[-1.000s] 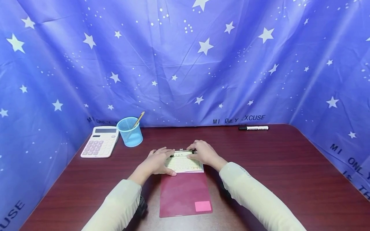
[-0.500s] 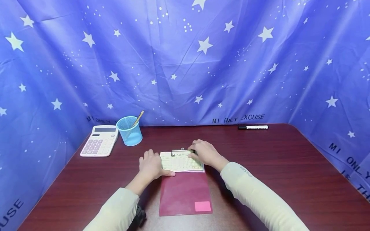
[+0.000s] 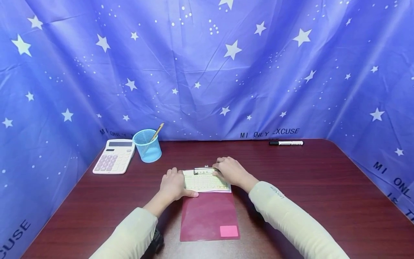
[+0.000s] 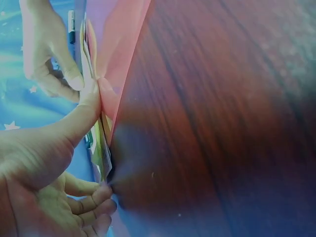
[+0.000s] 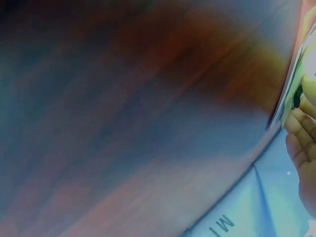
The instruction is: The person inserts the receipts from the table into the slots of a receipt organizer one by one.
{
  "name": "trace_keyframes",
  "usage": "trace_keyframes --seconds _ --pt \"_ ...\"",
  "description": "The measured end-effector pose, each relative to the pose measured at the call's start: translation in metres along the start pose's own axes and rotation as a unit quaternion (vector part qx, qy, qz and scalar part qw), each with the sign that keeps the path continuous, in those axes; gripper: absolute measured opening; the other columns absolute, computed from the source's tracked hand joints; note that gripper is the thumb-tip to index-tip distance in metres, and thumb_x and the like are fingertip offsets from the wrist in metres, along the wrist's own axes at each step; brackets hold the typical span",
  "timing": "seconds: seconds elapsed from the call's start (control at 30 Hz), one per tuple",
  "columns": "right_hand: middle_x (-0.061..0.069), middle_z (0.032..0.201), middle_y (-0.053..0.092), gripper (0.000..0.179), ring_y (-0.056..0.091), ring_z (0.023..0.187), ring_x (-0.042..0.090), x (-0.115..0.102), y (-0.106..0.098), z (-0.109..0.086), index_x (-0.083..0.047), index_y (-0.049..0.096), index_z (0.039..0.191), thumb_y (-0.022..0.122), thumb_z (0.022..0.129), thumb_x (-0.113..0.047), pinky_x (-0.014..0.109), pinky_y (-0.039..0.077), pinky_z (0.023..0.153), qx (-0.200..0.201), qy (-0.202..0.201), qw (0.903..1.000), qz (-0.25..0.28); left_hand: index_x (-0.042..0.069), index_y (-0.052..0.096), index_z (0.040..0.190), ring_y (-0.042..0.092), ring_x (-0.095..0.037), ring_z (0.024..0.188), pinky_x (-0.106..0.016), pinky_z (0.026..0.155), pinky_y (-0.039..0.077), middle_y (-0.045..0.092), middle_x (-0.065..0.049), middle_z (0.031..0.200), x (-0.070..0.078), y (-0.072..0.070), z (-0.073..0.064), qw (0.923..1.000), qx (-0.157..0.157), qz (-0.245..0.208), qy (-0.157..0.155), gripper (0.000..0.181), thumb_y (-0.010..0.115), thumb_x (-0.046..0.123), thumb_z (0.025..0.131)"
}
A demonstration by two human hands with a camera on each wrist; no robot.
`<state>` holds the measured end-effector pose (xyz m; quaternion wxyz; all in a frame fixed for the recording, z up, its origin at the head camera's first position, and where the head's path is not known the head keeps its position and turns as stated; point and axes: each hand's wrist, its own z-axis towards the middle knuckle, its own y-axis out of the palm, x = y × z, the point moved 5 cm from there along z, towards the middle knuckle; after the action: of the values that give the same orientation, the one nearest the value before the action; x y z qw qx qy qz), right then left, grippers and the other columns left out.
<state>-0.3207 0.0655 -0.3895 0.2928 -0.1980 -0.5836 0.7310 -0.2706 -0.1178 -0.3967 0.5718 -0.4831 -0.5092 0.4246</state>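
Observation:
A dark red clipboard lies flat on the table, with a pink label near its lower right corner. Yellowish printed form papers in a thin stack sit across its top part under the metal clip. My left hand holds the stack by its left side: the thumb lies along the lower edge and the curled fingers meet the left edge. At the top right, my right hand pinches the clip's right end. The left wrist view shows the stack edge-on beside the thumb.
At the back left stand a white calculator and a blue mesh pen cup with a pencil in it. A black-and-white marker lies near the back edge. A blue star-patterned curtain surrounds the dark wooden table.
My left hand's fingers have moved off the papers' top-left part to their left edge, uncovering the clip's left end. The right hand stays at the clip. The head view shifts slightly.

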Motion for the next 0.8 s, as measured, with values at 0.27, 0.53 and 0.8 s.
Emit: trace_keyframes --seconds 0.27,0.53,0.8 --pt "0.006 0.096 0.07 0.041 0.067 0.091 0.027 0.007 0.002 0.005 -0.008 0.078 0.103 0.081 0.085 -0.045 0.044 0.054 0.083 -0.02 0.098 0.9912 0.087 -0.009 0.061 0.108 0.051 -0.033 0.091 -0.048 0.084 0.047 0.052 -0.015 0.091 0.003 0.0 -0.001 0.9998 0.002 0.001 0.02 0.084 0.091 0.057 0.065" --pt "0.009 0.111 0.07 0.032 0.066 0.109 0.029 0.005 0.006 0.009 -0.011 0.077 0.108 0.078 0.09 -0.037 0.046 0.051 0.093 -0.016 0.097 0.9872 0.125 -0.011 0.06 0.109 0.051 -0.033 0.092 -0.048 0.085 0.048 0.052 -0.016 0.092 0.005 -0.001 -0.002 0.9998 -0.005 0.011 0.019 0.086 0.09 0.057 0.066" --pt "0.003 0.096 0.072 0.024 0.069 0.091 0.024 0.001 0.0 0.015 -0.008 0.079 0.102 0.076 0.092 -0.029 0.041 0.055 0.082 -0.002 0.014 0.9965 0.082 -0.01 0.06 0.111 0.051 -0.034 0.094 -0.048 0.084 0.048 0.052 -0.015 0.093 0.004 0.002 0.0 0.9998 -0.003 0.0 0.019 0.086 0.09 0.057 0.067"
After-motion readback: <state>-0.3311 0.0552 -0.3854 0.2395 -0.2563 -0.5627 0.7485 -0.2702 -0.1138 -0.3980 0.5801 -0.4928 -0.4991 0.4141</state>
